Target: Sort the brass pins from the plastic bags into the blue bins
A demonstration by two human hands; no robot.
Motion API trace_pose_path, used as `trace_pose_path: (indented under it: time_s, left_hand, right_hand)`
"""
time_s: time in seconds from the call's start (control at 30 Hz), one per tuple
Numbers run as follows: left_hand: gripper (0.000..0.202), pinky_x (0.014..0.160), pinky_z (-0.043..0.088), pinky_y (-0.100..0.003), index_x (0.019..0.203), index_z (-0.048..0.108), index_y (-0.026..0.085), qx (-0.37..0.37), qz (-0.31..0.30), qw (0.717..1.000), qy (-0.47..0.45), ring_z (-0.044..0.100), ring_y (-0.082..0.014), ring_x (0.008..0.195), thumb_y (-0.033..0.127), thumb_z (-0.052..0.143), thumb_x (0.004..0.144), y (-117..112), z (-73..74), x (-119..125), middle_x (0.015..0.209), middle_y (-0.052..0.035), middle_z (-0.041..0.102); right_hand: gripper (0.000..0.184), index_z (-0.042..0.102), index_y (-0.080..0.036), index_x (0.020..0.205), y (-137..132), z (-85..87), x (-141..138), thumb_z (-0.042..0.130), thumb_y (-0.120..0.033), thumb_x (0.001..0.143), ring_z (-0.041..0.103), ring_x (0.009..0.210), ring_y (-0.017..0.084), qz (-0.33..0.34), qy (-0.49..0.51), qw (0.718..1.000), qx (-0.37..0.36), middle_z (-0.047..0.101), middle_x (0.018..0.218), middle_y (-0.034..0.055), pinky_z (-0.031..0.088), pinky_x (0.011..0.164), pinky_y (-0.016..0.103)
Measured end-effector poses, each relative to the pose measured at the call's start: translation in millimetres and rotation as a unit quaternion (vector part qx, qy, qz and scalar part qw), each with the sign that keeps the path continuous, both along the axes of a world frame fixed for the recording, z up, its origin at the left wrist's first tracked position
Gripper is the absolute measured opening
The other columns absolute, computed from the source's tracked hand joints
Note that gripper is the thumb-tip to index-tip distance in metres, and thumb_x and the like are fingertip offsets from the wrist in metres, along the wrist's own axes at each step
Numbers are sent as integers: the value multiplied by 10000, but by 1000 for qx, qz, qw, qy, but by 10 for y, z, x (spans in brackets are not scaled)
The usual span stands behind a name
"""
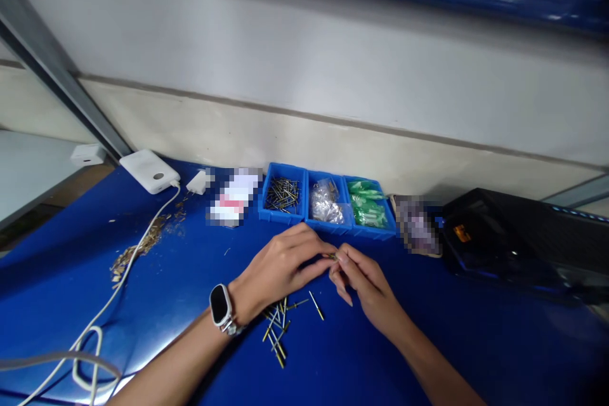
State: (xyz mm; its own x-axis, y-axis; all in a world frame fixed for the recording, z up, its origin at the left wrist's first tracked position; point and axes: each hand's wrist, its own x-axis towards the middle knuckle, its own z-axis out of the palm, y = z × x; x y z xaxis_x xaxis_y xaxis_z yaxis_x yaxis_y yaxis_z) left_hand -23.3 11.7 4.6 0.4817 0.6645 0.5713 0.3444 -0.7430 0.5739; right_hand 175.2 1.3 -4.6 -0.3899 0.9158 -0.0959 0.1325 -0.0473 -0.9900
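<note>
My left hand, with a watch on its wrist, pinches with thumb and index finger at a small brass-coloured metal pin. The fingertips of my right hand close on the same piece from the right. Most of it is hidden by the fingers. Below my left hand lies a loose pile of thin metal pins with brass-coloured ends. One single pin lies apart, to the right of the pile. Just beyond the hands, a blue bin holds many dark and brass-toned pins.
Joined to that bin are one with clear plastic bags and one with green packets. A black device stands right. Leftward are a white power bank, its cable, a charger and brass-coloured scraps.
</note>
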Motion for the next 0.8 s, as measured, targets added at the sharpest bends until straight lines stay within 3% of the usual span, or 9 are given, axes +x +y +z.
trace_pose_path:
  time_s: [0.13, 0.27, 0.4, 0.5, 0.57, 0.7, 0.8]
  left_hand:
    - [196, 837, 545, -325, 1155, 633, 161, 24, -26, 999, 10, 607, -159, 919, 226, 532, 1000, -35, 20, 25, 988, -60, 685]
    - [204, 828, 558, -317, 1170, 627, 159, 116, 6, 993, 36, 606, -164, 941, 164, 540, 985, -44, 69, -21, 984, -63, 683]
    - [291, 892, 540, -361, 1229, 604, 160, 177, 156, 972, -5, 593, -182, 1034, 89, 575, 947, 89, 69, -142, 1063, -76, 677]
    - [311, 893, 524, -431, 1261, 591, 172, 137, 275, 951, 30, 584, -224, 1068, 114, 556, 957, 249, 18, -223, 1169, -98, 672]
    - [259, 879, 504, -467, 1202, 630, 179, 110, 306, 943, 77, 593, -252, 1063, 149, 570, 952, 312, -8, -248, 1201, -96, 677]
    - [178, 872, 465, -451, 1100, 669, 189, 102, 290, 948, 86, 605, -250, 1047, 191, 570, 952, 275, 8, -229, 1148, -77, 702]
    - [168, 859, 463, -419, 1089, 660, 187, 102, 222, 968, 61, 608, -227, 1009, 190, 555, 956, 176, 43, -198, 1096, -72, 704]
  right_hand:
    - [371, 423, -223, 749, 1, -2, -13, 414, -495, 1000, 379, 475, 103, 8, -5, 1000, -8, 441, 607, -52, 318, 455, 241]
    - [335, 431, -223, 741, 38, 44, 44, 432, -444, 992, 346, 494, 108, -14, -62, 997, 37, 406, 603, -56, 271, 469, 249]
    - [192, 509, -218, 741, 11, 118, 101, 617, -309, 870, 420, 536, 118, 74, -216, 964, 135, 457, 590, -57, 302, 540, 264]
    - [167, 560, -225, 743, -68, 141, 91, 723, -260, 751, 484, 550, 132, 128, -340, 914, 182, 528, 576, -57, 305, 579, 276]
    - [137, 577, -231, 744, -116, 133, 74, 713, -222, 738, 521, 577, 145, 125, -377, 894, 206, 569, 587, -50, 303, 599, 283]
    - [118, 593, -234, 720, -130, 101, 64, 629, -126, 753, 544, 570, 140, 125, -364, 894, 230, 606, 585, -50, 314, 600, 281]
    - [119, 614, -226, 701, -75, 92, 64, 621, -134, 776, 527, 543, 127, 105, -297, 927, 201, 612, 584, -43, 344, 574, 267]
